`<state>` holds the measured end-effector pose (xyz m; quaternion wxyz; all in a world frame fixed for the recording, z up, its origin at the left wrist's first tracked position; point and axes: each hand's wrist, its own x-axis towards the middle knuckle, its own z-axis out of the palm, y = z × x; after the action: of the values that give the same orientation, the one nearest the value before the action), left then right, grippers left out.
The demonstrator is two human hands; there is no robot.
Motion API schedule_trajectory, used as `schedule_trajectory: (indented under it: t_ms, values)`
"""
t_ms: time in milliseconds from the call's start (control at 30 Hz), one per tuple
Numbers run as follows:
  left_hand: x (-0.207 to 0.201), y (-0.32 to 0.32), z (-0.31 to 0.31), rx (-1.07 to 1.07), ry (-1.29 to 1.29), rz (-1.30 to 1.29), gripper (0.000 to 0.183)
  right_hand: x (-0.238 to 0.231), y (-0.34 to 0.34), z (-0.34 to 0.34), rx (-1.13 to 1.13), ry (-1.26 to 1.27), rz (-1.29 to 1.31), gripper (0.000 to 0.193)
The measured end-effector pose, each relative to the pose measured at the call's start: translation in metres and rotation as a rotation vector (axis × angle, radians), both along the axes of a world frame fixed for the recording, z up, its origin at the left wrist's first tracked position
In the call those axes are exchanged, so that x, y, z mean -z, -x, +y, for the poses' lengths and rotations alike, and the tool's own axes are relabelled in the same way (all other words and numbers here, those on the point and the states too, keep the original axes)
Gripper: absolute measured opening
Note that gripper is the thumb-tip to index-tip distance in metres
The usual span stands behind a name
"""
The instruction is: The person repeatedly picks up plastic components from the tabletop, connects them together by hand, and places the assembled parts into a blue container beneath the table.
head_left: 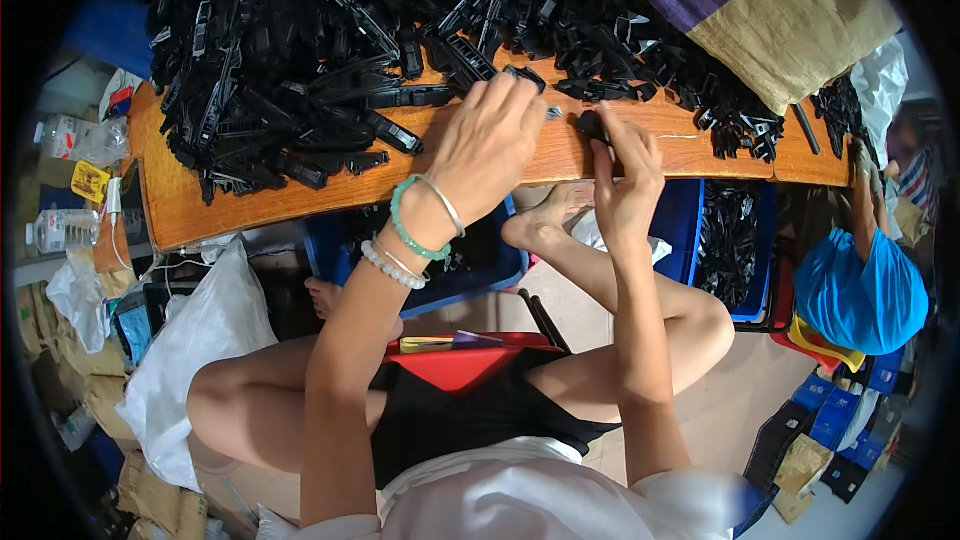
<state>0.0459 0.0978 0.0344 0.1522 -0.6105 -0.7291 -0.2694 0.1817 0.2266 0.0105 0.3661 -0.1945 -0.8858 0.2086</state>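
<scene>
1. Near the upper centre of the frame, the left hand (485, 135) is being curled, knuckles up, over a black plastic clip (525, 78); whether the clip is being gripped or only touched cannot be told.
2. Just right of centre, a small black piece (590, 125) is being pinched between thumb and fingers of the right hand (630, 170).
3. Between the hands, a small shiny piece (553, 113) is being left lying on the wooden table (180, 212).
4. Across the upper left and top, a large heap of black plastic clips (280, 50) is being kept on the table, so much seems to be left.
5. At centre right, black parts (730, 240) are being held in a blue bin (684, 230); whether these are being counted as done cannot be told.
</scene>
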Motion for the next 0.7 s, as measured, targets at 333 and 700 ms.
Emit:
schedule_trajectory:
  t_ms: [333, 700]
  values:
    - [0.007, -0.002, 0.024, 0.017, 0.082, -0.009, 0.021, -0.005, -0.003, 0.007, 0.138, 0.086, -0.033, 0.025]
    - [0.005, -0.003, -0.006, -0.028, -0.077, -0.383, 0.021, -0.021, -0.007, 0.03, -0.272, 0.538, -0.104, 0.025]
